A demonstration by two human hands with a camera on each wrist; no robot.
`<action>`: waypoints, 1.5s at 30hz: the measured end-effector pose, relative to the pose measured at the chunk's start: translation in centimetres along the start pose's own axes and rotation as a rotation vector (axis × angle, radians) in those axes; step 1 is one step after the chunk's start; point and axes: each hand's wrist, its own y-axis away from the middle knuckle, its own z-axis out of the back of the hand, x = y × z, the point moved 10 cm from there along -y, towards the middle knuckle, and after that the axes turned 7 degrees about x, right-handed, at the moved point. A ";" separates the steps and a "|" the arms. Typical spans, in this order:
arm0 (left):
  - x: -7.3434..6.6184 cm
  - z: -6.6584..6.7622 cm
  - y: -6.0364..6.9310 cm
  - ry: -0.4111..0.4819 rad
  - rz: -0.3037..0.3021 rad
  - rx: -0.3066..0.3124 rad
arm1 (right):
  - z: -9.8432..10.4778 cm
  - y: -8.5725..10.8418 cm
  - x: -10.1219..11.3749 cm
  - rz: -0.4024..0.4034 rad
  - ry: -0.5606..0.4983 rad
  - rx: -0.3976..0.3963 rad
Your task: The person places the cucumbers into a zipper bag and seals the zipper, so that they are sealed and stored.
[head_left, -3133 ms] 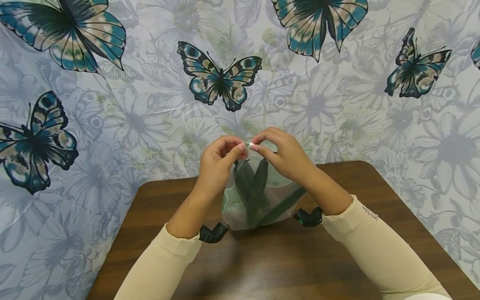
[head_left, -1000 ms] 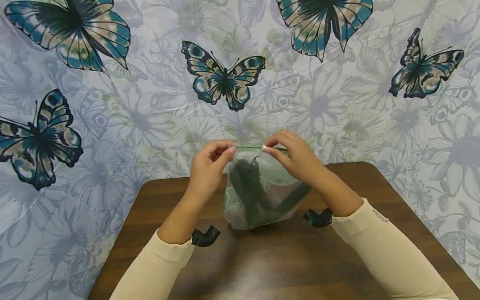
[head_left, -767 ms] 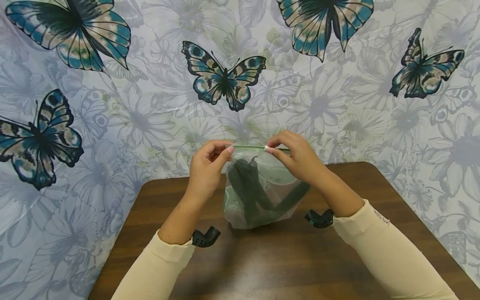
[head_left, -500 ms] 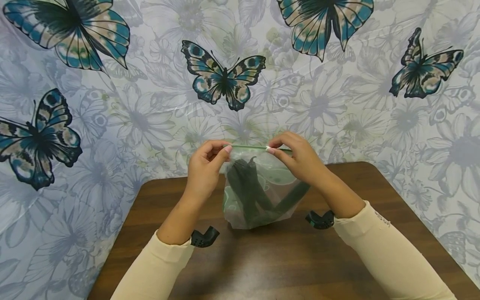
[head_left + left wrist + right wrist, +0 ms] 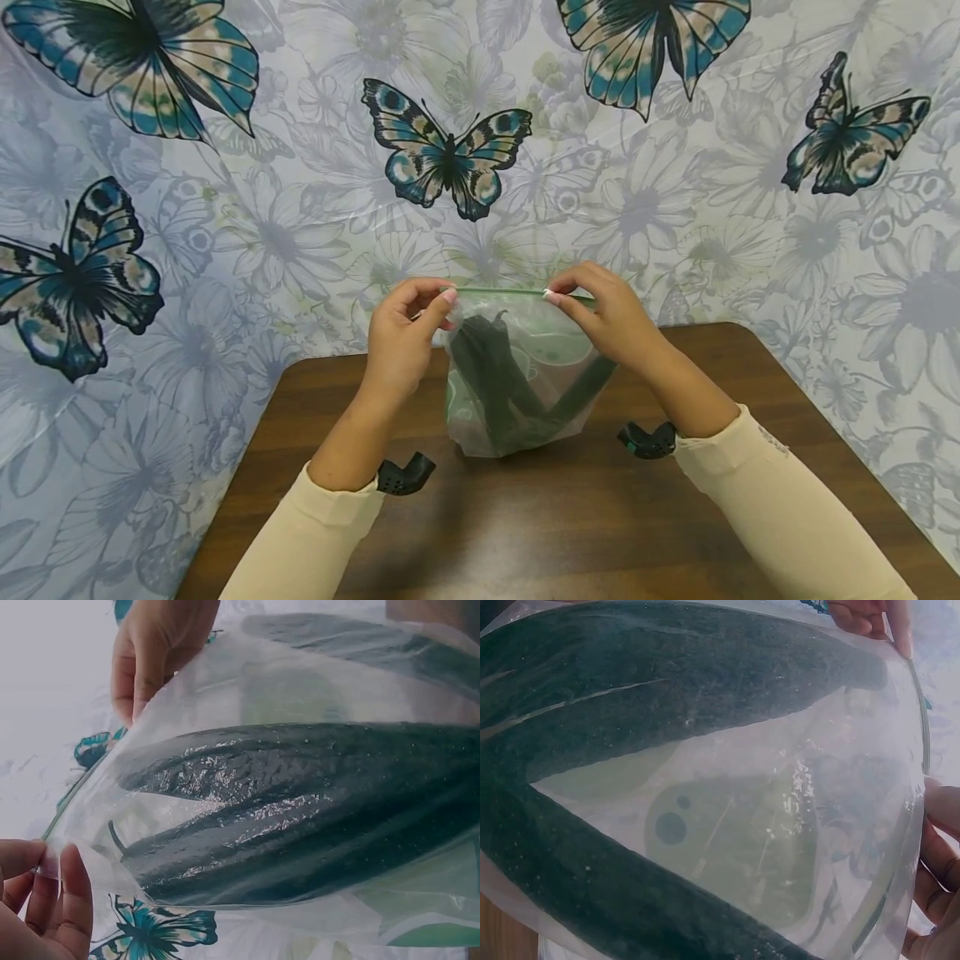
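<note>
A translucent zip bag (image 5: 558, 343) with a green strip along its top edge stands on the table, held upright by both hands. Dark green cucumbers (image 5: 491, 375) show through its wall; the left wrist view has them close up (image 5: 300, 795). My left hand (image 5: 399, 337) pinches the top left corner between thumb and fingers. Farther right on the same edge, my right hand (image 5: 621, 321) pinches the green strip. A small white bit shows at the right fingertips, too small to identify. Between the hands the strip runs straight, and its far right end is partly behind the right hand.
The brown wooden table (image 5: 517, 525) reaches from the bag toward the person. Behind it hangs a cloth (image 5: 322, 208) printed with flowers and butterflies. A black wrist device (image 5: 406, 473) sits on the left wrist, another (image 5: 647, 439) on the right.
From fingertips nearly together, the hands have moved apart along the top edge, my right hand sliding right and my left shifting left. More green strip shows between them; the bag stays in place.
</note>
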 end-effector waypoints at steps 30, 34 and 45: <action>-0.4 0.8 0.2 0.147 -0.073 -0.013 | 2.2 2.3 -2.9 -0.069 0.045 -0.036; -0.4 0.8 0.1 0.144 -0.073 -0.016 | 2.3 2.4 -3.2 -0.070 0.050 -0.047; -0.2 1.3 0.2 0.164 -0.077 -0.049 | 2.4 2.7 -3.2 -0.042 0.058 -0.073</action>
